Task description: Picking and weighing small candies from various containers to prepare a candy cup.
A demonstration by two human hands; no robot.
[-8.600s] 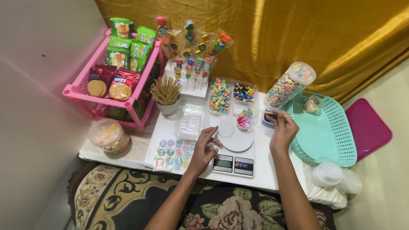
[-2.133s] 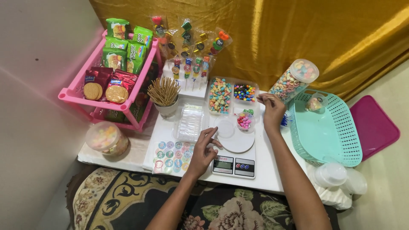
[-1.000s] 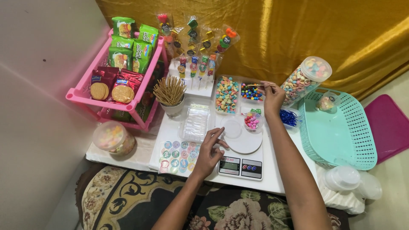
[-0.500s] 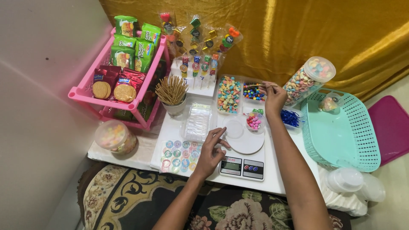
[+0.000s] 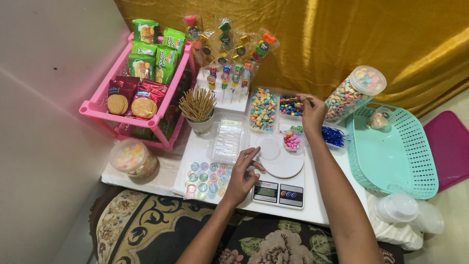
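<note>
My right hand (image 5: 310, 113) reaches over a small clear tray of bright candies (image 5: 291, 105) and pinches a thin wooden skewer (image 5: 296, 99) above it. My left hand (image 5: 243, 176) rests with fingers apart on the white table, touching the edge of the white kitchen scale (image 5: 281, 172). On the scale's round plate sit a clear lid (image 5: 268, 148) and a small clear cup of pink and red candies (image 5: 292, 141). A second tray of pastel marshmallow candies (image 5: 263, 109) lies left of the first.
A pink rack (image 5: 146, 116) of snack packets stands at left, a cup of skewers (image 5: 198, 107) beside it. Wrapped candy sticks (image 5: 225, 58) stand behind. A sticker sheet (image 5: 207, 179), plastic bags (image 5: 227, 141), candy jar (image 5: 352, 94), teal basket (image 5: 396, 161) and round tub (image 5: 132, 158) surround the scale.
My right hand moved from near the teal basket's corner up and left to the candy tray. My left hand stayed by the scale. The camera shifted slightly.
</note>
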